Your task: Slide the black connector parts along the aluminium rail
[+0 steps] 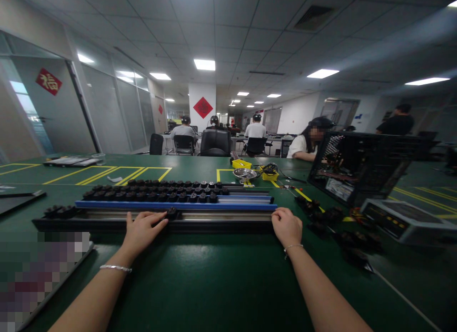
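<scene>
Hands: set apart along the black channel rail (221,226).
Your left hand (145,228) touches, at its fingertips, the black component (173,213) in the channel, between your hands; your right hand (287,226) curls at the rail's right end. Neither grip can be confirmed. Just beyond: the blue strip (178,206), then black component rows (152,197). Farther right: an open computer case (367,163).

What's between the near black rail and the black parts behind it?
A long blue strip separates the near rail from those parts, in the head view.

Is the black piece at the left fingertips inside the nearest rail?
Inside: the black piece sits in the nearest rail, behind its front wall.
</scene>
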A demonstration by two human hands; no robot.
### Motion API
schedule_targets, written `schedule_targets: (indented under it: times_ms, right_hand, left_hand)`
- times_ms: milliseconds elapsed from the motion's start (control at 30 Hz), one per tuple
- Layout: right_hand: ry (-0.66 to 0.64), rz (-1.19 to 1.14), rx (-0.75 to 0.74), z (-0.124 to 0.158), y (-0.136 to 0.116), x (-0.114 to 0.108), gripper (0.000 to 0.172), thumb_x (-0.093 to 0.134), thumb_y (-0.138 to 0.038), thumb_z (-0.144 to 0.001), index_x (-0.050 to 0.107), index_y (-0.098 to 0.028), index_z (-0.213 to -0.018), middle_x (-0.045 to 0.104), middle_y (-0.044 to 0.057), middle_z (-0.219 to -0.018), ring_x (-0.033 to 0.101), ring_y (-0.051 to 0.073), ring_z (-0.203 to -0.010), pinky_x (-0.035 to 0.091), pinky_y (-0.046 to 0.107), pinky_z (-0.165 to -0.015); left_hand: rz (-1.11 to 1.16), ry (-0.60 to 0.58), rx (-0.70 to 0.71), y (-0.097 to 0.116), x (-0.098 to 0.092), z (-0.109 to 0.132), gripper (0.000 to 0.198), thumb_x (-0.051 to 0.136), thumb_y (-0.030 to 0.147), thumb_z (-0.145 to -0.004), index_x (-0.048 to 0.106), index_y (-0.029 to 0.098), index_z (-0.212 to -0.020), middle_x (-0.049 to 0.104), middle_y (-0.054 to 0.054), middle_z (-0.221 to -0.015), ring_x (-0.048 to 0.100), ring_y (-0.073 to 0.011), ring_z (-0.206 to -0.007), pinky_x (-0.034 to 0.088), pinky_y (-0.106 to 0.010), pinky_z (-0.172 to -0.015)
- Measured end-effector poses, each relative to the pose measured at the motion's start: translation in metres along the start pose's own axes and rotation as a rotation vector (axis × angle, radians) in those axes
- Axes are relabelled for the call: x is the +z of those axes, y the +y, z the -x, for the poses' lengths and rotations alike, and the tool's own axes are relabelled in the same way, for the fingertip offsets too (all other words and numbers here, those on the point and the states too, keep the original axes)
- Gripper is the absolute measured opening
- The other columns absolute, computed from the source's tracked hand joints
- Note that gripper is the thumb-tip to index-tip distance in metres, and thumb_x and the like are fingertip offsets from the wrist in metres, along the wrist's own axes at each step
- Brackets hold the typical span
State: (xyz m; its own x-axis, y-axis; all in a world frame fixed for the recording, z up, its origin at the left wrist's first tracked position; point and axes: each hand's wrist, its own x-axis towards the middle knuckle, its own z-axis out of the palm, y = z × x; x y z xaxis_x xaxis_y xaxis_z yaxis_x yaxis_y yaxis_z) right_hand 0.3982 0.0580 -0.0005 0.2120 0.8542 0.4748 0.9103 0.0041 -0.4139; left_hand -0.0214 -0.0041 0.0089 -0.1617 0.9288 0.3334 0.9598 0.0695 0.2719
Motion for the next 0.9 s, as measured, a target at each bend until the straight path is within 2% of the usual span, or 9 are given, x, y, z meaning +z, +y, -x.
schedule_targets:
  times_ms: [433, 900]
  right_hand:
    - [0.028, -0.005, -0.003, 0.0004, -0.0004, 0.0004, 0.028, 0.038, -0.021, -0.074, 0.066, -0.023, -0.068, 0.060, -0.001, -0.102, 0.054, 0.014, -0.084, 0.029, 0.033, -0.082]
    - [0.018, -0.007, -0.008, 0.0004, 0.0002, 0.0004, 0.030, 0.037, -0.023, -0.075, 0.066, -0.023, -0.070, 0.059, 0.000, -0.102, 0.053, 0.014, -0.082, 0.029, 0.033, -0.082]
  left_hand:
    - [-0.041, 0.013, 0.025, -0.0008, 0.0039, -0.0004, 0.045, 0.036, 0.056, -0.077, 0.060, 0.034, -0.108, 0.063, -0.002, -0.111, 0.048, -0.0255, -0.111, 0.001, -0.064, -0.100]
    - [-0.018, 0.012, 0.053, 0.0003, 0.0071, -0.0007, 0.047, 0.038, 0.058, -0.076, 0.060, 0.032, -0.109, 0.064, -0.002, -0.110, 0.048, -0.0246, -0.110, -0.003, -0.063, -0.100]
